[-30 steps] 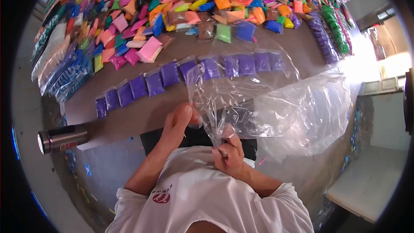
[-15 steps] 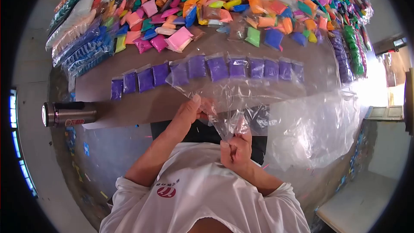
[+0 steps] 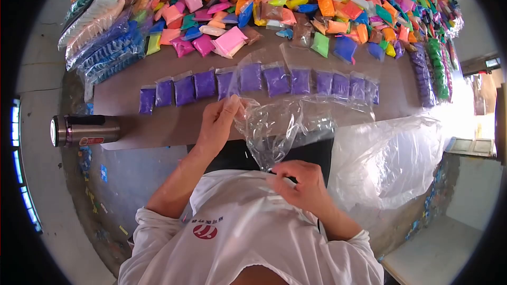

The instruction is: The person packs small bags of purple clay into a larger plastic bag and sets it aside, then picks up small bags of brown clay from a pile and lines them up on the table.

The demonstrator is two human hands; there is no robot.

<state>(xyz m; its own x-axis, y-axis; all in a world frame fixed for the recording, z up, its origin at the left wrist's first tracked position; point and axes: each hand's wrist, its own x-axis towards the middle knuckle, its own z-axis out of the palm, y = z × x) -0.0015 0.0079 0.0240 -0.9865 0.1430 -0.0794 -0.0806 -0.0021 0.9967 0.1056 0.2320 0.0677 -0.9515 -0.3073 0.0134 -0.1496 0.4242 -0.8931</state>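
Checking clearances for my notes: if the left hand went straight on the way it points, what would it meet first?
Beyond the clear bag it holds, the left hand would probably meet a purple packet in the row ahead; its height over the table is unclear, so it might pass above.

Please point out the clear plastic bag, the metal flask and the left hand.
Clear plastic bag [image 3: 272, 125], head view: on its crumpled film.
Metal flask [image 3: 91, 128], head view: on the side of its body.
Left hand [image 3: 218, 115], head view: on the back of the hand.
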